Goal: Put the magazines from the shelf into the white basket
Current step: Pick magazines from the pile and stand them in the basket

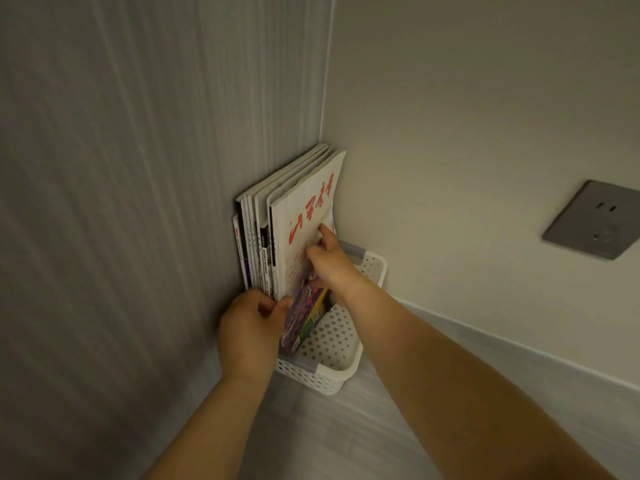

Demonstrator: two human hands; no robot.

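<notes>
Several thin paper magazines (263,233) stand upright on their lower edges inside a white perforated plastic basket with grey handles (337,344); the basket sits on the pale grey floor (346,434) in the corner between a ribbed grey panel (121,202) and a plain cream wall (467,116); the stack leans against the ribbed panel. Nearest the viewer stands a white-covered magazine with large red lettering (308,216); just beside its lower part a smaller glossy magazine with a purple and green cover (303,317) tilts into the basket's open side.

Left hand (247,336): fingers curled together at the near lower corner of the stack, apparently pinching the spines to steady them; exactly how many it clasps cannot be told. Right hand (329,265): laid against the face of the red-lettered cover with the forefinger stretched upward and the remaining fingers bent, pressing more than clamping; whether it also grips the purple cover is hidden by the hand itself.

Step in hand, as judged: seating and squaring copies already lodged in the basket, late in the task; no shelf appears in view, so whether any copies remain to be fetched cannot be told. Next move calls for pushing the tilted purple copy upright and flush; both hands should then let go gently, lest the tall, leaning stack slump toward the basket's empty side. A grey wall socket plate (592,220) lies well apart on the cream wall.
</notes>
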